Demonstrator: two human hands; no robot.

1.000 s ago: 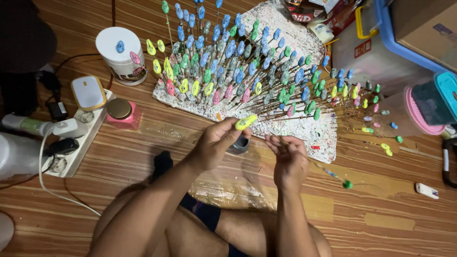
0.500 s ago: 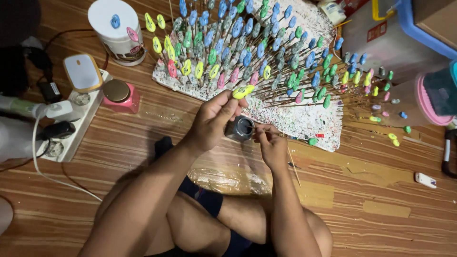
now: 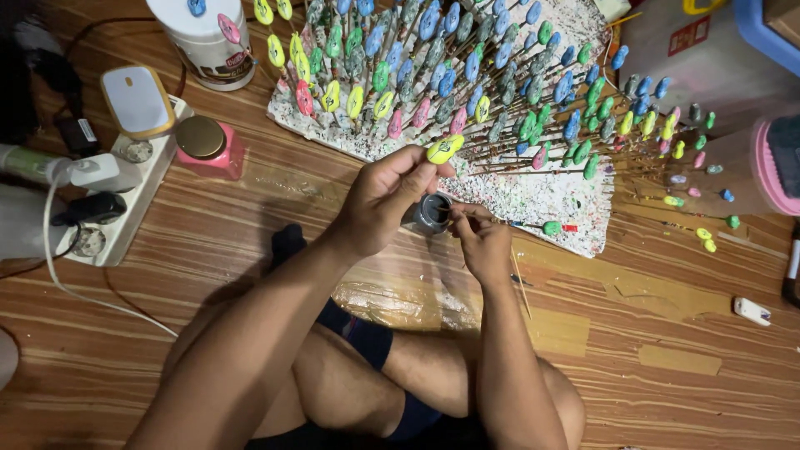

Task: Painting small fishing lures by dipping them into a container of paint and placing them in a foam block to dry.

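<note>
My left hand pinches a thin stick topped with a small yellow painted piece, held just above a small dark open paint jar on the wooden floor. My right hand is closed on a thin brush or stick whose tip reaches into the jar's mouth. Just beyond the hands lies a white paint-spattered foam board stuck with several sticks bearing yellow, pink, green, blue and grey painted pieces.
A white tub, a pink jar with a gold lid and a power strip with plugs and cables sit at the left. Loose painted pieces lie at the right near plastic containers. My crossed legs fill the foreground.
My right hand has moved left from the sticks to the paint jar. My left hand stays on the yellow piece, and the camera has moved closer.
</note>
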